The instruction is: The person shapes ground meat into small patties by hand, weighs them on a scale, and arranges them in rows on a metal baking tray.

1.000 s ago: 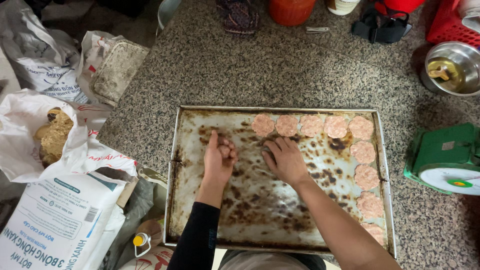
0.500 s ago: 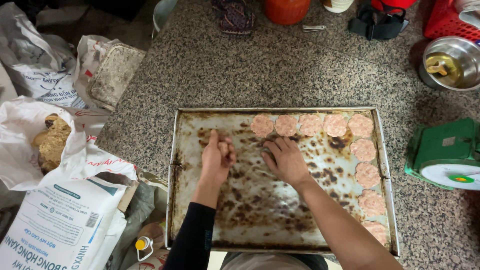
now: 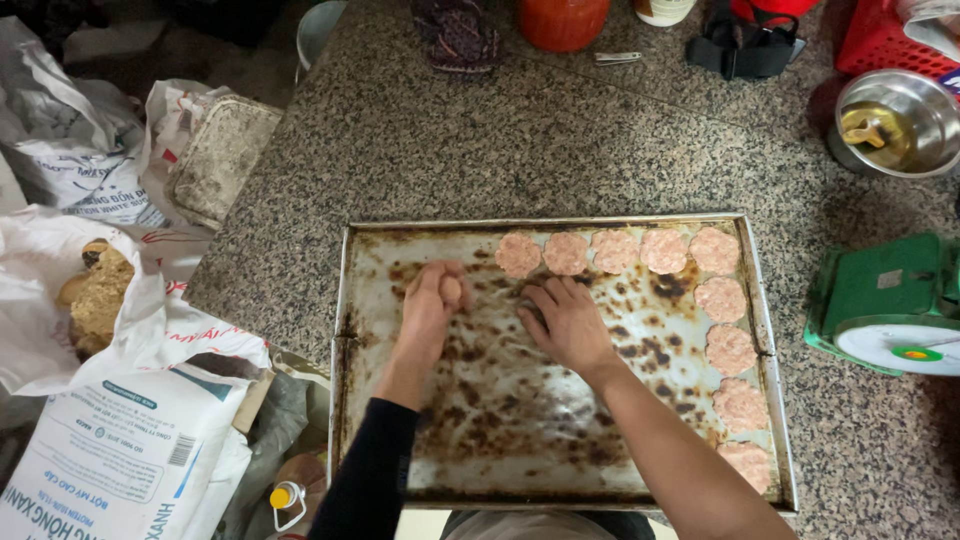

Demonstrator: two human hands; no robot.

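Note:
A scorched metal baking tray (image 3: 400,470) lies on the speckled stone counter. Several flat pink meat patties (image 3: 665,250) line its far edge and right side. My left hand (image 3: 430,310) hovers over the tray's upper left, fingers curled around a small pink lump of meat (image 3: 451,290). My right hand (image 3: 570,325) rests palm down on the tray just right of it, fingers spread, below the leftmost patty (image 3: 518,254). Nothing shows under its palm.
A green weighing scale (image 3: 890,305) stands right of the tray. A steel bowl (image 3: 895,120) sits at the far right, a red container (image 3: 562,20) at the far edge. White sacks (image 3: 120,460) and bags crowd the floor on the left.
The view has shifted slightly. My left hand has curled more tightly around the meat lump; my right hand stays flat on the tray in about the same place.

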